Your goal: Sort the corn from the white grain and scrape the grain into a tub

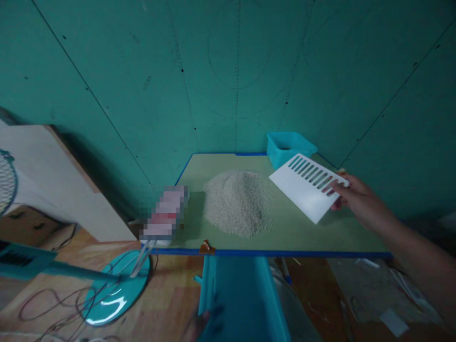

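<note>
My right hand point(356, 199) grips a white plastic board point(304, 187) with a row of slots at its far end, held tilted just above the green tabletop point(292, 228), right of a heap of pale grain point(238, 202). My left hand point(204, 323) shows only partly at the bottom edge, fingers curled on the rim of a teal bin point(245, 294) that stands below the table's front edge.
A small teal box point(288, 146) sits at the table's back right corner. A pink-and-white packet point(166, 213) lies at the left edge. A fan with a teal base point(110, 294) and loose cables are on the wooden floor at left. Green walls close in behind.
</note>
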Motion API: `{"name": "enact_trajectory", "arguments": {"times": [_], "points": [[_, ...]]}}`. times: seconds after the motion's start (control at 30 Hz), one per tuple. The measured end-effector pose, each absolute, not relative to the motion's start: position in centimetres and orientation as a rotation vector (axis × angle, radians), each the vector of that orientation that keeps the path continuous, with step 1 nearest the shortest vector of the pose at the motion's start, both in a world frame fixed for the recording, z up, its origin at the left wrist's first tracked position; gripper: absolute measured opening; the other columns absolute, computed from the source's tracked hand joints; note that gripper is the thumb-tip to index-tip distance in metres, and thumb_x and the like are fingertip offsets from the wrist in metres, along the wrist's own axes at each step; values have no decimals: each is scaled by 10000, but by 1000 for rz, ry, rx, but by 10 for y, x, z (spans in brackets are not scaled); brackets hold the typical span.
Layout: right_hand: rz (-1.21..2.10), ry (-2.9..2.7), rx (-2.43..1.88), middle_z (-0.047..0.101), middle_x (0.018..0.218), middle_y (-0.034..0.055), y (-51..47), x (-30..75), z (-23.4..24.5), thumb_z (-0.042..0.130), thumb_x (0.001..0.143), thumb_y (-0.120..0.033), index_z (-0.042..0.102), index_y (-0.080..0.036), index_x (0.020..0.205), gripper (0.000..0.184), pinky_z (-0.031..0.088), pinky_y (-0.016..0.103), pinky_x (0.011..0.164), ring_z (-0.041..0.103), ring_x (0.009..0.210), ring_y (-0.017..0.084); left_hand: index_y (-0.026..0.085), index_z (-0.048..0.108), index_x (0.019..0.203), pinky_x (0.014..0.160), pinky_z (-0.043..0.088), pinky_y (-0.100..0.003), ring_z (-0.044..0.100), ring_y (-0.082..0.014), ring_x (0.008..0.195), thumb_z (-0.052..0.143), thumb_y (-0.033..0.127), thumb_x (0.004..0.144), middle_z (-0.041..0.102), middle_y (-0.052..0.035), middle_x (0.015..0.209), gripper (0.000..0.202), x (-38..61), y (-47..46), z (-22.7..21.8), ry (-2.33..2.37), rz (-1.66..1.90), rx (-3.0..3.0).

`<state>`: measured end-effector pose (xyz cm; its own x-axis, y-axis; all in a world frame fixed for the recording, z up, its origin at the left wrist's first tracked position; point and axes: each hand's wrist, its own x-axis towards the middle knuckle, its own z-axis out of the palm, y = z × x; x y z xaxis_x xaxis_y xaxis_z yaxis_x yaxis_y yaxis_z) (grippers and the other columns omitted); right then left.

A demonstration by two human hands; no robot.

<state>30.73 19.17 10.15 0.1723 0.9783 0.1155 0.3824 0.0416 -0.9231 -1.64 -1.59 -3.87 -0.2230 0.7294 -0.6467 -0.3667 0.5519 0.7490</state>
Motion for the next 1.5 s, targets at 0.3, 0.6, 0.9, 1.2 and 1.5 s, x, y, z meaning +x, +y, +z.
{"name": "enact_trajectory", "arguments": {"times": [0.3,0.6,0.9,1.2,1.5], "points": [[814,-1200,-1549,542,683,19,178,346,80,543,753,-444,459,-221,817,247,343,270,435,451,474,112,272,594,1102,940,429,-566,528,-380,1130,723,281,596,748,-68,931,523,-14,-17,-39,1492,1194,199],[956,-1264,-1530,540,657,15,190,344,71,577,741,-447,498,-211,759,250,325,274,460,449,495,113,256,647,927,1058,250,-575,278,-344,1313,743,181,553,721,-48,1027,393,-20,-20,-58,1720,1253,273],[1146,-1246,-1511,522,620,2,165,332,68,566,729,-487,492,-212,734,284,288,242,397,443,468,110,230,664,901,949,403,-595,558,-411,1078,728,299,593,757,-86,768,323,-6,-14,-53,1581,1150,173],[1317,-1247,-1544,508,572,-12,140,324,66,569,715,-562,487,-219,709,353,310,230,388,430,435,96,197,679,859,969,400,-540,493,-392,1161,714,309,591,756,-118,804,292,0,-14,-41,1486,1159,117],[1319,-1318,-1582,521,576,-20,123,320,62,572,662,-635,483,-211,724,437,346,222,379,479,458,114,228,675,913,911,444,-540,556,-392,1093,721,324,570,757,-102,825,359,7,-8,-41,1463,1188,187]]}}
